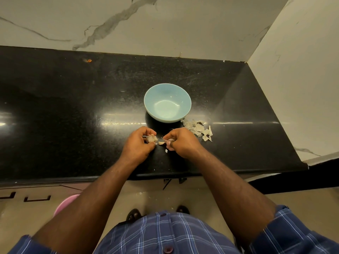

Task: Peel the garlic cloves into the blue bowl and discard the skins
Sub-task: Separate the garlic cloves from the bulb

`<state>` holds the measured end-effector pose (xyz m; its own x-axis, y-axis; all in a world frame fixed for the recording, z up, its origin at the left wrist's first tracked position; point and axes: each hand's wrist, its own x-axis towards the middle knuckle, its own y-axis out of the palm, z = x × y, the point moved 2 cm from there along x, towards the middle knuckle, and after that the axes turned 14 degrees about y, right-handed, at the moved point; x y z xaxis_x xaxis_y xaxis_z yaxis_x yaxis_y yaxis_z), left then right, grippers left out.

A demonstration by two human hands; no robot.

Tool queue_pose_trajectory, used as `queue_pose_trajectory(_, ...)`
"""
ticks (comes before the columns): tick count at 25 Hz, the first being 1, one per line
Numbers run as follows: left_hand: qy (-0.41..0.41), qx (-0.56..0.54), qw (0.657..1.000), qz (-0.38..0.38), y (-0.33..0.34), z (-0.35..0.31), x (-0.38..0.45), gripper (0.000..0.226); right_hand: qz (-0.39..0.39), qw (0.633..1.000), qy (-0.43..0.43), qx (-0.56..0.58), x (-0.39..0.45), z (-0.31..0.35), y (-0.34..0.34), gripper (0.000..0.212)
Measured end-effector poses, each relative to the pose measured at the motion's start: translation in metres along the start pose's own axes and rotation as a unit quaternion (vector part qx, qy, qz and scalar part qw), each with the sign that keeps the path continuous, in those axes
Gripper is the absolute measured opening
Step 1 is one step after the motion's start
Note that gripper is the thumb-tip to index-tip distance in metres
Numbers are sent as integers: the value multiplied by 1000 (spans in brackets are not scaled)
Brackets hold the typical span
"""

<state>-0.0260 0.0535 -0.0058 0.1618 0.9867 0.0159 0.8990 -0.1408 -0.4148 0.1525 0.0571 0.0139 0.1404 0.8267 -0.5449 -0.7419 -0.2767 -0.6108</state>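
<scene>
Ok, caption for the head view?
Left hand holds garlic bulb, right hand pinches clove; blue bowl empty.

Glossy black stone counter (73, 107), smooth glazed blue bowl (152, 107), papery skins (200, 131)

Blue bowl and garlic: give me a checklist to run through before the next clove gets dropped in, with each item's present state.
1. Blue bowl upright, within reach beyond both hands: ok.
2. Bowl free of skins: ok, it looks empty.
3. Left hand grips the garlic bulb: ok.
4. Right hand pinches a clove: ok.
5. That clove fully peeled: cannot tell.
6. Skins discarded: not ok, piled on the counter beside the bowl.
</scene>
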Motion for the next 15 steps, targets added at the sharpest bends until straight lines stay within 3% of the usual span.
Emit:
queue_pose_trajectory(7, 21, 36, 999, 6, 4, 0, 2, 30, -2, 999, 17, 46, 1, -2, -5, 9)
queue_pose_trajectory(15, 1, 32, 999, 1, 4, -3, -1, 32, -20, 999, 13, 28, 4, -5, -5, 14)
